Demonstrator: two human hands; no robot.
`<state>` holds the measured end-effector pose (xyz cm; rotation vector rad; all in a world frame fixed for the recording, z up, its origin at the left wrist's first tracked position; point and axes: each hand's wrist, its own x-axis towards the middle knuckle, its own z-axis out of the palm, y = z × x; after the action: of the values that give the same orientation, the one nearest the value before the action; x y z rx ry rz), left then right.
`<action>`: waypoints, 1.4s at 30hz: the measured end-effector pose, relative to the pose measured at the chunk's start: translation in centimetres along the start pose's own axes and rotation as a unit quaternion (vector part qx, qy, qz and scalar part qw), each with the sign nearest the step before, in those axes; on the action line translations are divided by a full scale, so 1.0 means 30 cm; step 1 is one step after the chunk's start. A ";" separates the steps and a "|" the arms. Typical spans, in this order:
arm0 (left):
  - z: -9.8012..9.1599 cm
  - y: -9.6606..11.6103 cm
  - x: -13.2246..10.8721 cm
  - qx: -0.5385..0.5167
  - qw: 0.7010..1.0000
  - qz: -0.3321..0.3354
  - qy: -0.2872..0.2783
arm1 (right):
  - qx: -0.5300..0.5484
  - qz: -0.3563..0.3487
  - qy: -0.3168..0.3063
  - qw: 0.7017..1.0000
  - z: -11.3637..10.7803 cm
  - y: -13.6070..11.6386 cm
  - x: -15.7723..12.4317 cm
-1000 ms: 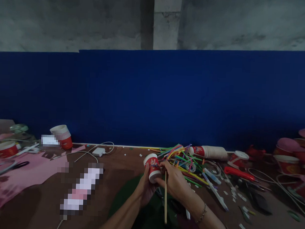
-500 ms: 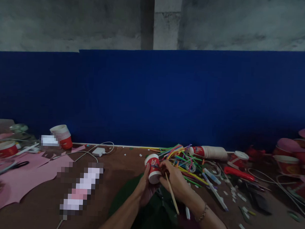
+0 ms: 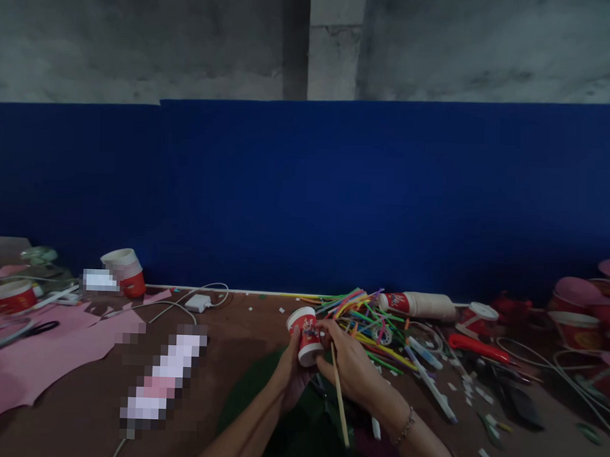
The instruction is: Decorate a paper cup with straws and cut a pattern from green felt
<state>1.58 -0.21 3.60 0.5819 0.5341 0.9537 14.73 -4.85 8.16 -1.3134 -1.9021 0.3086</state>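
A red and white paper cup [image 3: 308,334] tilts in front of me, with lettering on its side. Wrapped around its left side and underside, my left hand [image 3: 292,371] is closed on it. My right hand [image 3: 348,360] is at the cup's right side, fingers bent close to its wall. Between those fingers sits a thin wooden stick [image 3: 340,400], which slants down toward me. The stick's upper end is hidden by the fingers. Beneath the hands lies something dark green [image 3: 254,393], with what looks like scissors [image 3: 321,387] on it.
Colourful pipe cleaners [image 3: 366,324] and a lying stack of cups [image 3: 417,304] are behind my right hand. Markers [image 3: 432,386], a red-handled tool [image 3: 478,346] and paper scraps lie right. Pink paper [image 3: 65,360], a white charger [image 3: 198,303] and stacked cups [image 3: 126,272] are left.
The stick's lower end has swung down and slightly left, so it hangs more steeply. The cup has shifted a little in my left hand's grip.
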 end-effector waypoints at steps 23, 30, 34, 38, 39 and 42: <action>-0.025 -0.041 0.022 0.045 0.984 0.154 0.078 | 0.063 0.066 0.021 0.996 0.077 0.014 -0.012; -0.007 -0.025 0.020 -0.005 0.993 0.103 0.050 | 0.066 0.060 0.018 0.996 0.085 0.006 -0.018; -0.011 0.006 0.015 -0.043 0.998 0.033 0.009 | 0.055 0.075 -0.004 0.996 0.068 0.021 -0.009; -0.021 0.017 0.016 -0.062 0.997 0.014 0.041 | 0.037 0.062 0.014 0.997 0.060 0.034 0.000; -0.023 0.015 0.015 -0.058 0.998 0.015 0.035 | 0.033 0.049 0.020 0.998 0.058 0.031 0.001; -0.025 0.004 0.007 -0.021 0.999 0.031 -0.001 | 0.006 0.013 0.022 1.000 0.052 0.015 0.000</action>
<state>1.11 0.19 3.11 0.5637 0.4945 1.0201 13.91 -4.31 6.86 -1.3279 -1.8447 0.3007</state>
